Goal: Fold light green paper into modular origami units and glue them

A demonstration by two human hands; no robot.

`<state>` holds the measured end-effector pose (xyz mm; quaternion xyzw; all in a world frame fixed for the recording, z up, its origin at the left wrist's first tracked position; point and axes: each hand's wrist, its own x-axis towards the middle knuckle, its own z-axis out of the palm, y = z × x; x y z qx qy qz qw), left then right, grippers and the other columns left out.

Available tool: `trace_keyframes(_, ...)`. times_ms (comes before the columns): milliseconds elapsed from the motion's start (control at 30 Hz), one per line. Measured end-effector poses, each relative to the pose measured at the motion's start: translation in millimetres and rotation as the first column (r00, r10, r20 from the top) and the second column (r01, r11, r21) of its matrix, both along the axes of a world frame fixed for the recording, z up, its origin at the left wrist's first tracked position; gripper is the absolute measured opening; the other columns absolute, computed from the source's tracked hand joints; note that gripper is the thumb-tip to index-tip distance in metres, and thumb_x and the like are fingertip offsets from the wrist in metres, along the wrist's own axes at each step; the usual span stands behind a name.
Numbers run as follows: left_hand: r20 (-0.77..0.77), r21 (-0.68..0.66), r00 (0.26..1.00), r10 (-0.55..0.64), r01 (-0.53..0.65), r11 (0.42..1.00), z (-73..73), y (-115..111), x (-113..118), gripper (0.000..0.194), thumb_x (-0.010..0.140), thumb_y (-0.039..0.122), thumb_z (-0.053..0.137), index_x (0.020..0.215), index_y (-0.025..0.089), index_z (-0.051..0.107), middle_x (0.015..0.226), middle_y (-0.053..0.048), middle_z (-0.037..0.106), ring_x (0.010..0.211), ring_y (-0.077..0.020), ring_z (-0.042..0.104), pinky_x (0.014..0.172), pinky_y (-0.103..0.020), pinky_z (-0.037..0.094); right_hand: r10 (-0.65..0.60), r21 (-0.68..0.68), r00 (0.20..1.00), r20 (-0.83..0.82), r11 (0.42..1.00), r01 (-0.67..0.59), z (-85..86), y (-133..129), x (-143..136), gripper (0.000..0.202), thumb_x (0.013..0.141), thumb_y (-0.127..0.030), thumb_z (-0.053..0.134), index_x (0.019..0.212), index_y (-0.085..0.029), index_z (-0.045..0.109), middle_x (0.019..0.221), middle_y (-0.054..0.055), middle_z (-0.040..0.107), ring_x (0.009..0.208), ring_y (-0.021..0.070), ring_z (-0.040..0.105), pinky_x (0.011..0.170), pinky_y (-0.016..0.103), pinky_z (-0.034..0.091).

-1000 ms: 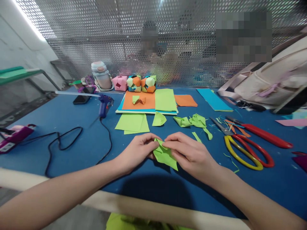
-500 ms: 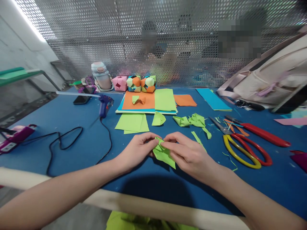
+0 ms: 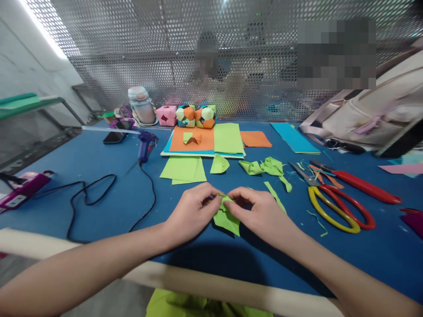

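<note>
A partly folded piece of lime-green paper (image 3: 228,221) is held low over the blue table, its pointed end toward me. My left hand (image 3: 194,207) pinches its upper left edge between thumb and fingers. On the other side, my right hand (image 3: 259,211) grips the upper right edge with thumb in front and fingers behind. The fingertips of both hands almost meet, and they hide part of the folds. Just beyond lie flat green sheets (image 3: 183,169), a folded green piece (image 3: 219,164) and crumpled green paper (image 3: 271,166).
Scissors (image 3: 333,211) and a red-handled tool (image 3: 366,187) lie right among paper scraps. A blue glue gun (image 3: 144,146) with its cord stands left. Behind are stacked coloured sheets (image 3: 228,137), folded paper cubes (image 3: 186,116), a bottle (image 3: 143,105), a phone (image 3: 114,137) and a pale bag (image 3: 366,110).
My right hand has shifted its hold: its fingers have curled behind the paper and its thumb now presses the front. The left hand still pinches the left edge.
</note>
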<state>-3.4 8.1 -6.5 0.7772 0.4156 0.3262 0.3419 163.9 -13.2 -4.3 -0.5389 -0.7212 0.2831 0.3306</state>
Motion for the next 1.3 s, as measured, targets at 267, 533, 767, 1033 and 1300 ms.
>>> trace_keyframes(267, 0.018, -0.153, 0.999, 0.049, -0.046, 0.987, -0.8, 3.1, 1.3, 0.016, 0.079, 0.024, 0.050, 0.076, 0.014, 0.062, 0.065, 0.001, 0.056, 0.058, -0.0096, 0.046, 0.054, -0.021, 0.035, 0.048, 0.048, 0.998, 0.033, 0.998, -0.050, -1.8, 0.1, 2.7, 0.018, 0.084, -0.023, 0.049, 0.079, -0.019, 0.065, 0.065, -0.001, 0.064, 0.058, 0.0119, 0.054, 0.054, 0.022, 0.038)
trace_keyframes(533, 0.074, -0.237, 0.996, 0.059, -0.040, 0.971, -3.8, 1.2, 2.2, 0.016, 0.078, 0.025, 0.050, 0.075, 0.014, 0.061, 0.061, 0.002, 0.052, 0.056, -0.0087, 0.042, 0.052, -0.020, 0.033, 0.055, 0.078, 0.997, 0.051, 0.995, -0.059, -1.9, 0.1, 3.0, 0.018, 0.084, -0.020, 0.048, 0.080, -0.019, 0.065, 0.070, 0.001, 0.067, 0.062, 0.0132, 0.058, 0.055, 0.023, 0.039)
trace_keyframes(767, 0.078, -0.238, 0.996, 0.052, -0.032, 0.971, -2.8, 1.1, 1.8, 0.019, 0.080, 0.029, 0.051, 0.072, 0.014, 0.060, 0.064, 0.001, 0.055, 0.061, -0.0102, 0.047, 0.056, -0.020, 0.036, 0.049, 0.058, 0.998, 0.043, 0.997, -0.052, -1.3, 0.1, 1.6, 0.017, 0.083, -0.022, 0.048, 0.074, -0.018, 0.062, 0.062, -0.001, 0.062, 0.057, 0.0122, 0.054, 0.052, 0.023, 0.038)
trace_keyframes(1033, 0.134, -0.273, 0.989, 0.065, -0.026, 0.962, 3.1, 1.8, 2.4, 0.020, 0.081, 0.028, 0.052, 0.068, 0.014, 0.059, 0.062, 0.003, 0.054, 0.060, -0.0084, 0.046, 0.057, -0.018, 0.036, 0.050, 0.079, 0.997, 0.057, 0.995, -0.054, -1.3, -0.6, 2.1, 0.019, 0.085, -0.024, 0.047, 0.073, -0.018, 0.061, 0.062, -0.001, 0.060, 0.056, 0.0116, 0.052, 0.053, 0.023, 0.037)
trace_keyframes(1300, 0.106, -0.211, 0.992, 0.065, -0.042, 0.977, 2.2, -0.3, 3.3, 0.019, 0.079, 0.028, 0.054, 0.071, 0.013, 0.062, 0.064, 0.001, 0.057, 0.061, -0.0105, 0.049, 0.057, -0.020, 0.038, 0.048, 0.166, 0.995, 0.091, 0.984, -0.063, -0.5, -0.7, 4.1, 0.018, 0.086, -0.019, 0.048, 0.077, -0.019, 0.063, 0.068, -0.001, 0.065, 0.062, 0.0119, 0.058, 0.059, 0.023, 0.040)
